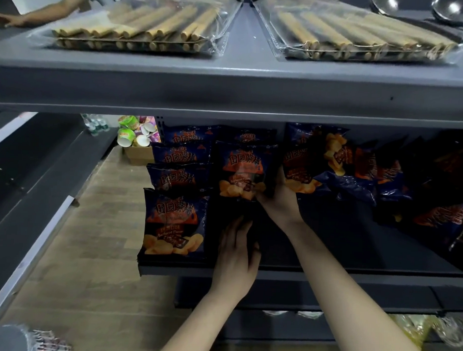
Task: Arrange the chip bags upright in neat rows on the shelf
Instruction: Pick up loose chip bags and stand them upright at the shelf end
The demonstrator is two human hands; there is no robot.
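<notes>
Chip bags (243,170): light, puffy, slippery film; crushable, so grip at side seams.
Right hand (279,203): closed on upright bag's lower corner.
Left hand (235,251): holding state indeterminate, resting on dark bag (232,209).

The fingertips of the right hand (278,200) are hidden behind the upright dark-blue barbecue chip bag (242,171), so its grip cannot be judged, and the left hand (237,250) reaches into deep shadow where anything it touches is lost. The jumbled dark chip bags at the right (434,187) sink into darkness and are cut by the frame edge. The clear-wrapped packs of tan wafer rolls (141,25) are blurred.
</notes>
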